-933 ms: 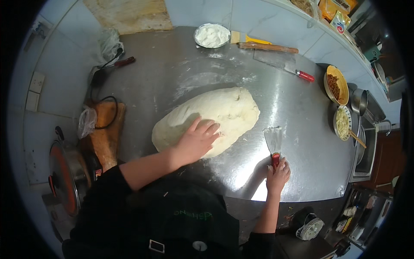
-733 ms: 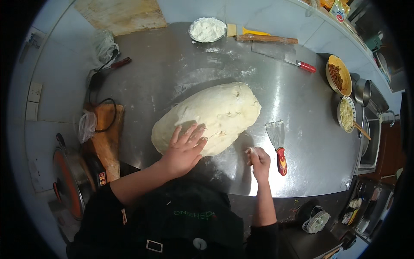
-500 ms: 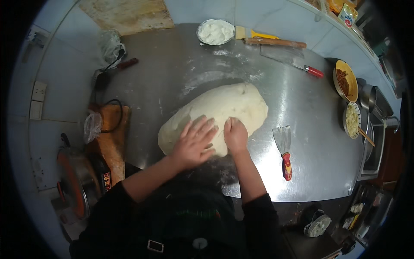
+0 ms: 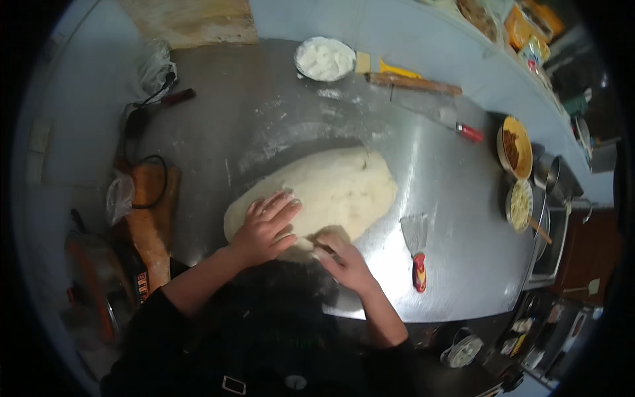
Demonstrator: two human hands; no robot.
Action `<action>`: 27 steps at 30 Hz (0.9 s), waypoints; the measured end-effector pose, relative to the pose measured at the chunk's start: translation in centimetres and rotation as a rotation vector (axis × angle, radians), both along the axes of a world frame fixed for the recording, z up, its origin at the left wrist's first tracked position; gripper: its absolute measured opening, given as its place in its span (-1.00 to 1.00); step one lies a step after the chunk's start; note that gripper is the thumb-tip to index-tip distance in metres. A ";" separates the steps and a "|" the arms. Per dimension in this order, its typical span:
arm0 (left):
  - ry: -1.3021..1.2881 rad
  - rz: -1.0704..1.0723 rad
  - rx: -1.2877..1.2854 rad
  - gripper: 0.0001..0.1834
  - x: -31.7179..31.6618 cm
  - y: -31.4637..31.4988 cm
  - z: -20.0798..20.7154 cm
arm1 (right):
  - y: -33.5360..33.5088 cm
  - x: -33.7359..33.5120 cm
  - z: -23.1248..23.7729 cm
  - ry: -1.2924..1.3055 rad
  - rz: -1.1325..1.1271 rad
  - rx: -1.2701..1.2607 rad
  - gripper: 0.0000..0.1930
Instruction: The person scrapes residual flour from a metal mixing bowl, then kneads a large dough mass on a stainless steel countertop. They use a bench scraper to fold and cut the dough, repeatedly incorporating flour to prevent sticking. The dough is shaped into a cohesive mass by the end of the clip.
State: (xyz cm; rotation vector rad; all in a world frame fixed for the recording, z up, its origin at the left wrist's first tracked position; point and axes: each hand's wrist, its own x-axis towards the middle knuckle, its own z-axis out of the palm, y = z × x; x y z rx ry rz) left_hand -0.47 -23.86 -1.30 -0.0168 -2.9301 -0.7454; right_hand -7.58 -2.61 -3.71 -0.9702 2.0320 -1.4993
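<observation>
A large pale slab of dough [image 4: 331,185] lies slantwise on the steel worktop. Flat on its near left part rests my left hand [image 4: 264,228], fingers stretched out over the surface. At the dough's near edge my right hand [image 4: 344,261] has its fingers and thumb closed around a bit of the border, which bulges up beside the fingers. A scraper [image 4: 417,251] with a broad metal blade and a red and yellow handle lies on the worktop, right of my right hand.
The steel worktop [image 4: 456,251] carries flour smears. At the back are a bowl of flour [image 4: 324,58], a rolling pin [image 4: 413,83] and a red-handled cleaver [image 4: 468,132]. Two bowls of fillings, one yellow [image 4: 522,159], one white [image 4: 519,205], stand right. A wooden board [image 4: 149,231] is left.
My right hand has gone from a fist pressed on the dough to its near edge, with fingers around the border. My left hand still lies on the dough. The whole view has shifted slightly.
</observation>
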 end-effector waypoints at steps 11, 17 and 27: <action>-0.528 0.023 0.599 -0.40 -9.6 -5.4 -2.8 | -8.1 -23.0 3.2 0.395 -0.147 0.153 -0.70; -0.528 -0.240 0.751 -0.39 -13.9 -7.0 -5.3 | -20.5 -34.1 -1.6 0.709 -0.240 0.512 -0.44; -0.404 -0.337 0.901 -0.32 -13.4 -5.5 -7.9 | -21.4 -38.2 -3.4 -0.197 -0.309 0.146 -0.67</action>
